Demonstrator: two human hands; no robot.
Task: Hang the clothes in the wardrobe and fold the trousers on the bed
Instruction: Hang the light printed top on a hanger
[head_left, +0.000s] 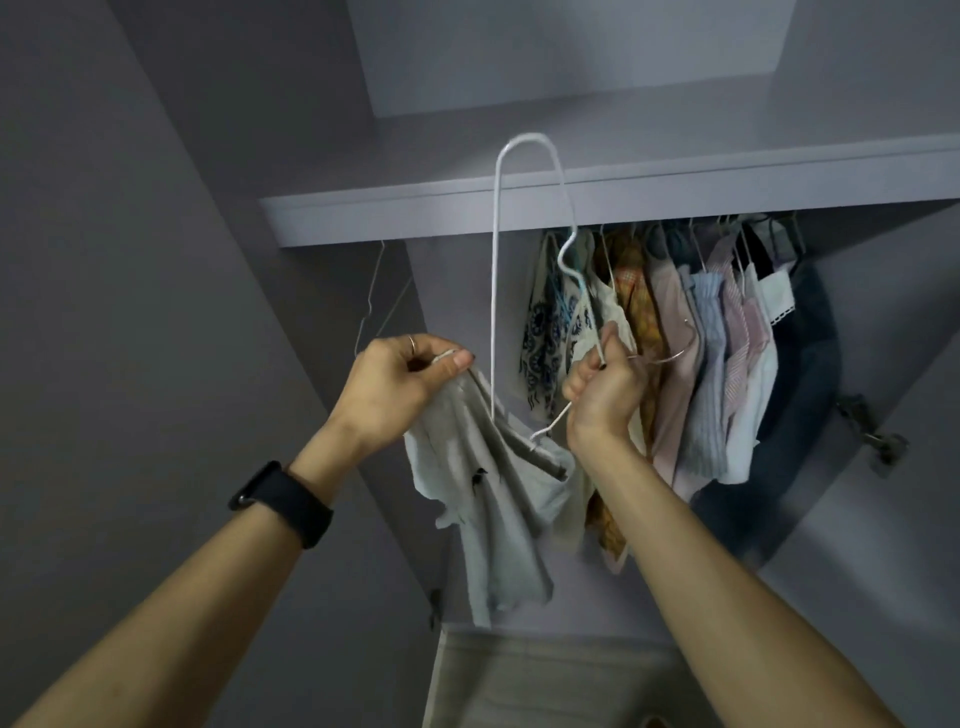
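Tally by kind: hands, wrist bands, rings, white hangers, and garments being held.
hands: 2, the left hand and the right hand
black wrist band: 1
ring: 1
white hanger: 1
grey garment held: 1
Total: 6

A single wide-angle view is taken from the head, tilted forward and upward into the wardrobe (462, 291), close up. Its shelf (623, 202) is framed at 12 o'clock, the hung clothes (717, 332) at 2 o'clock.

A home bedroom wardrobe (597, 208), shown by shirts (717, 364) on hangers beneath a shelf.
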